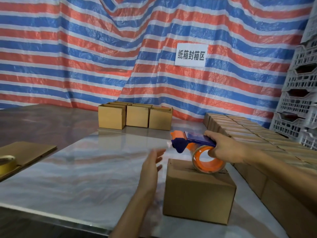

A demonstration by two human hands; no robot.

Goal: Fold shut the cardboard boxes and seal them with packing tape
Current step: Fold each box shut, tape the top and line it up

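Note:
A closed cardboard box [197, 193] stands on the shiny table [85, 169] in front of me. My right hand [224, 148] grips the blue handle of an orange and blue tape dispenser [193, 141]. Its clear tape roll [208, 160] rests on the box's top seam. The dispenser's nose points left, past the box's far left corner. My left hand [151, 167] hovers just left of the box, fingers straight and blurred, holding nothing.
Three open-topped boxes [135, 117] stand at the back of the table. Rows of sealed boxes [257, 140] fill the right side. Flat cardboard [25, 152] and a yellowish tape roll [6, 162] lie at the left. White crates [300, 100] are stacked at far right.

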